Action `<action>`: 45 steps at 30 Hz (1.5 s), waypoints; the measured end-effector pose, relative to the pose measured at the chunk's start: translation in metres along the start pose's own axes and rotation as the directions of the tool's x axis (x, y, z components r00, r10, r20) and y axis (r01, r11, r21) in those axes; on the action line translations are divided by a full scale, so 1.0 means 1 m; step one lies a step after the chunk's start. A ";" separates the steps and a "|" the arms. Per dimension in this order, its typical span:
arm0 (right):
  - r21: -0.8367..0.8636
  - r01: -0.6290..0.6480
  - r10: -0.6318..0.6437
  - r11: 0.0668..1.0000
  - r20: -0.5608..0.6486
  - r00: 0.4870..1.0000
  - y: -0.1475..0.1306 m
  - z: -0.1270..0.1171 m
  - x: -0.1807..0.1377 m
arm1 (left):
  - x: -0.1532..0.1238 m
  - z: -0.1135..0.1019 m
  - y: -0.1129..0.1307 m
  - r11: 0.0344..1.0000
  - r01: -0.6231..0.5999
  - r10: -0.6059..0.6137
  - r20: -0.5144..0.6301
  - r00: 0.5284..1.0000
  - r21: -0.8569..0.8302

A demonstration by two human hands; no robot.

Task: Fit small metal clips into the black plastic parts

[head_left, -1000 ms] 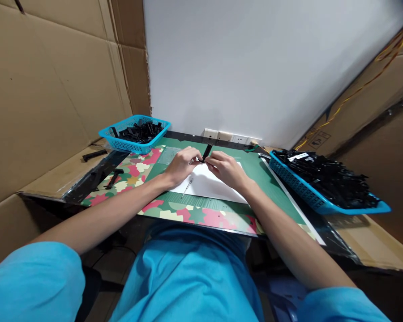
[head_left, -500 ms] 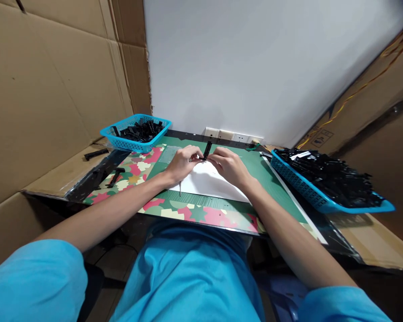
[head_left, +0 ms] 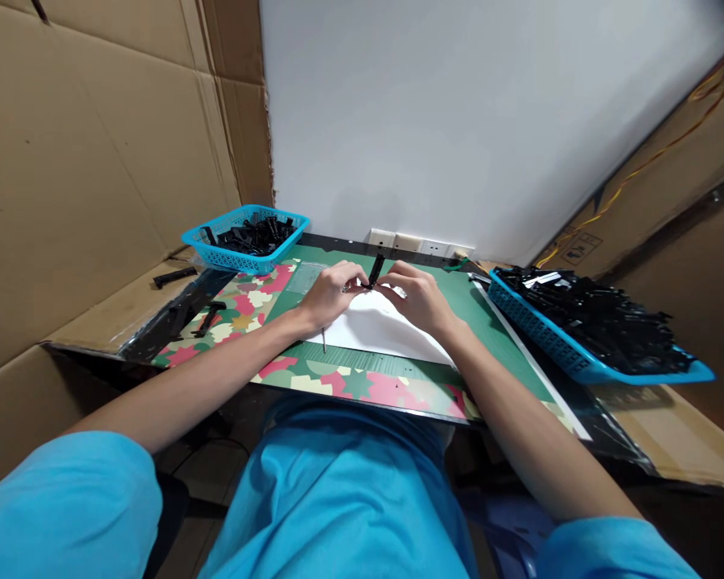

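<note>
A slim black plastic part (head_left: 376, 269) stands nearly upright, tilted slightly right, between my two hands. My left hand (head_left: 333, 293) is closed, its fingertips pinching the part's lower end. My right hand (head_left: 417, 297) meets the same end from the other side, thumb and fingers drawn together. The fingers hide exactly how the lower end is gripped. Beneath both hands lies a white sheet of paper (head_left: 374, 331) on the green mat (head_left: 495, 338). A thin rod-like tool (head_left: 324, 341) lies by the paper's left edge.
A blue basket (head_left: 232, 261) of small black parts stands at the back left. Another blue basket (head_left: 534, 330), heaped with black parts, is on the right. Loose black pieces (head_left: 208, 318) lie on the left. Wall sockets (head_left: 407, 242) sit behind the table.
The black part leans a little more to the right than before. My right hand's fingers have shifted slightly at its lower end; my left hand stays almost in place.
</note>
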State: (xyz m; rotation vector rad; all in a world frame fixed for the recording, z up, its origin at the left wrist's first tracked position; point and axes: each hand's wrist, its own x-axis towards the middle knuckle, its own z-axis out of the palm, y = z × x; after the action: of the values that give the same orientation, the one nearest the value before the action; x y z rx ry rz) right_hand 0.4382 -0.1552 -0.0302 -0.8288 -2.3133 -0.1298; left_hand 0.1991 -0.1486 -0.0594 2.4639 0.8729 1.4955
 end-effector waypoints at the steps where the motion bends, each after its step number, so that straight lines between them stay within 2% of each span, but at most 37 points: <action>1: 0.012 -0.008 0.008 1.000 -0.003 1.000 0.000 0.000 0.000 | 0.000 0.000 0.000 1.000 0.000 0.000 -0.002 1.000 0.000; 10: 0.013 0.002 -0.002 1.000 0.012 1.000 0.002 0.000 0.000 | 0.000 0.001 -0.002 0.999 -0.043 0.044 -0.025 0.999 0.026; 37: 0.116 -0.058 0.058 0.992 0.003 0.998 0.003 0.002 0.000 | 0.001 -0.002 0.001 1.000 0.009 -0.009 0.002 1.000 0.026; 41: 0.133 -0.122 0.115 0.984 0.059 0.992 0.007 -0.001 0.001 | 0.001 -0.001 0.000 0.998 0.028 -0.029 0.026 0.999 0.053; 45: 0.166 -0.211 0.165 0.963 0.254 0.953 0.013 -0.005 0.001 | 0.002 -0.002 -0.001 0.995 0.067 -0.071 0.055 0.996 0.071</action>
State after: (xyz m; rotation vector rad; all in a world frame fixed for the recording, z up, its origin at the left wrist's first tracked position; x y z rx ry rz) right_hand 0.4484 -0.1456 -0.0271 -1.0057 -2.4027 0.2873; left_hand 0.1982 -0.1469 -0.0572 2.4839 1.0037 1.3873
